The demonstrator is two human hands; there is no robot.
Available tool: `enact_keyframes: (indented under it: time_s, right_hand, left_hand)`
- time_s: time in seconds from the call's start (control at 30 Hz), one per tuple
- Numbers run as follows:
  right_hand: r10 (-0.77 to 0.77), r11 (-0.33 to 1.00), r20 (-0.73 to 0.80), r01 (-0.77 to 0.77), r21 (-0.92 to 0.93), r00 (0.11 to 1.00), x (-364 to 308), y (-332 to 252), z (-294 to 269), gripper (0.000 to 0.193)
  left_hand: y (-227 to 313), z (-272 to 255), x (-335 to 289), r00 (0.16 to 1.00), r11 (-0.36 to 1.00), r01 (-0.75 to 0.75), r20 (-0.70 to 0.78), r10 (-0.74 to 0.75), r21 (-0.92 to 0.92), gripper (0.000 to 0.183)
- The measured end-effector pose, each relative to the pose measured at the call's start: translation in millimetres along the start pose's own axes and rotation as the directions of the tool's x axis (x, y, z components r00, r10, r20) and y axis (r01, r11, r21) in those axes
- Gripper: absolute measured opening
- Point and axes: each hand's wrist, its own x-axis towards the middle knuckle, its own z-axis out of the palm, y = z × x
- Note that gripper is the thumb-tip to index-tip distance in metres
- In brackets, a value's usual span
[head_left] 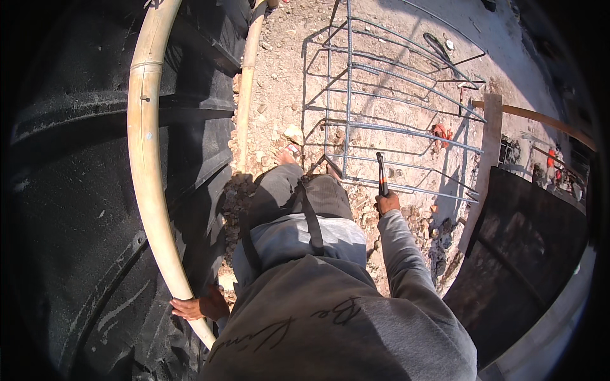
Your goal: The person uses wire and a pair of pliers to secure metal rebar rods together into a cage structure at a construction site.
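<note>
My left hand (pixel 197 308) lies across a long bamboo pole (pixel 145 117) at the lower left, its fingers stretched out over the surface. Held in my right hand (pixel 387 203) is a slim tool that looks like pincers (pixel 382 178), with black and orange handles. Its dark head points up and away from me. Just beyond it stands an open frame of steel rebar (pixel 348 82), with several long bars running off to the right. The pincers' head is close to the nearest bars, but I cannot tell whether they touch.
Black sheeting (pixel 76 190) with raised ribs fills the left side. A second bamboo pole (pixel 250 70) runs beside the stony ground (pixel 279 63). To the right are a wooden plank (pixel 488 133), a dark panel (pixel 521 254) and an orange-red scrap (pixel 440 134). My feet are near the frame's corner.
</note>
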Motion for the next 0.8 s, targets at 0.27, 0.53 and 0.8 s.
enact_keyframes:
  time_s: [0.27, 0.53, 0.8]
  right_hand:
    - [0.015, 0.996, 0.016, -0.013, -0.091, 1.000, -10.8, -23.2, 11.4, 0.031]
    - [-0.087, 0.996, 0.056, 0.087, -0.002, 0.995, 33.7, -82.1, 26.6, 0.027]
    - [-0.171, 0.985, 0.101, 0.173, -0.013, 0.980, 126.1, -149.3, 32.6, 0.022]
  left_hand:
    - [12.0, 2.7, 5.7, 0.997, 0.998, 0.039, 0.071, -0.035, -0.054, 0.042]
    - [17.4, -27.0, 11.9, 0.984, 0.995, 0.093, 0.154, -0.088, -0.026, 0.046]
    - [81.8, -121.4, 125.6, 0.938, 0.685, 0.272, 0.346, -0.030, -0.676, 0.067]
